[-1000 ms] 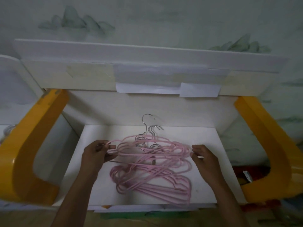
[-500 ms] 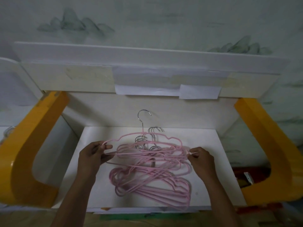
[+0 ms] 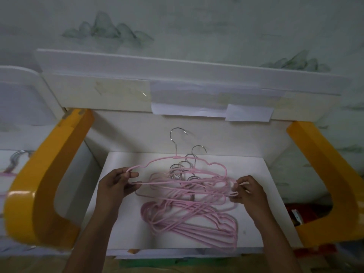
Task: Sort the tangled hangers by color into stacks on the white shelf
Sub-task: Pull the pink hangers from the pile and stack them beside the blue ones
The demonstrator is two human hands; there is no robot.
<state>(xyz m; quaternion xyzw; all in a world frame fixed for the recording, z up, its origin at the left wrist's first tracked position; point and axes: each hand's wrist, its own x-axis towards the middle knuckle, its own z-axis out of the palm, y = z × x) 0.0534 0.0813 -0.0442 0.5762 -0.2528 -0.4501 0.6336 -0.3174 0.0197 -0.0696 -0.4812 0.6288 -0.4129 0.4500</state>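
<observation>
- Two hands pinch one thin pink wire hanger (image 3: pixel 197 161): left hand (image 3: pixel 116 186), right hand (image 3: pixel 249 191).
- Lift it level (hooks snag) off the pink tangle (image 3: pixel 189 213) beneath the fingers.

To your left and right stand two yellow curved supports (image 3: pixel 45 186) (image 3: pixel 331 182). On the far side, white paper sheets (image 3: pixel 189 99) are taped to an upper panel (image 3: pixel 110 91). Behind it you see wallpaper with grey-green mountain motifs (image 3: pixel 110 30). A red item (image 3: pixel 303 209) lies near the right support.
</observation>
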